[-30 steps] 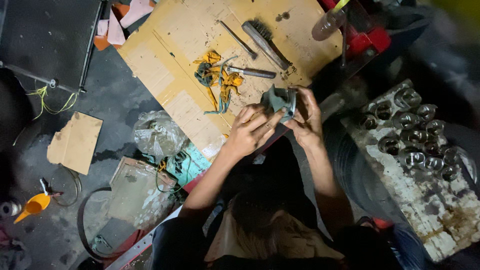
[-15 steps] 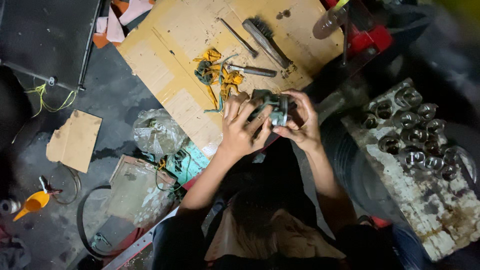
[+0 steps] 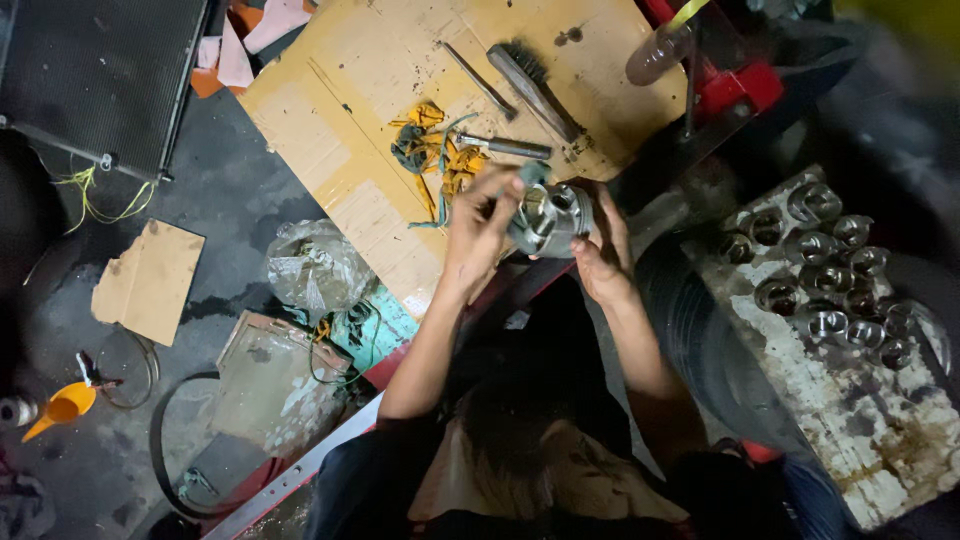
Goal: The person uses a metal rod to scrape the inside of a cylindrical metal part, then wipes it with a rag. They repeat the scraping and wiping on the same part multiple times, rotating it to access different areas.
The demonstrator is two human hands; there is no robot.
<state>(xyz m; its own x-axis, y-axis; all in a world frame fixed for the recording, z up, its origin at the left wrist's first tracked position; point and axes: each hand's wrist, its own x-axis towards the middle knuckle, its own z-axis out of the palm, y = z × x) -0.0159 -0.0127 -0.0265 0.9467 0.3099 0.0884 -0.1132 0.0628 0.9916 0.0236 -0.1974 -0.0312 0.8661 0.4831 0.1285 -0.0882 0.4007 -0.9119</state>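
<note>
- Right hand (image 3: 603, 262) cups a round metal part (image 3: 552, 217) from its right and underside, fingers curled onto the rim. Firm hold, part lifted clear of the cardboard sheet (image 3: 330, 130).
- Left hand (image 3: 478, 232) is on the part's left edge, fingertips bunched together near the top-left rim. Looks like a pinch on something small there; too blurred to tell what.
- Part sits between the two hands, open face turned up and left, toward the left hand. Axis runs roughly from the right palm out to the left fingertips. Left hand is the one nearer that open face.
- Just beyond the grip, up-left: tangle of yellow and green rag strips (image 3: 432, 158) with a metal rod tool (image 3: 505, 148) lying beside it.
- Further up: wire brush (image 3: 533, 90) and a thin rod (image 3: 478, 80), both flat on the cardboard, well apart from the hands.
- Right of the grip: tray of similar metal cups (image 3: 828, 275), near the right forearm.
- Left and below: crumpled plastic bag (image 3: 318, 265); orange funnel (image 3: 60, 408) far off.
</note>
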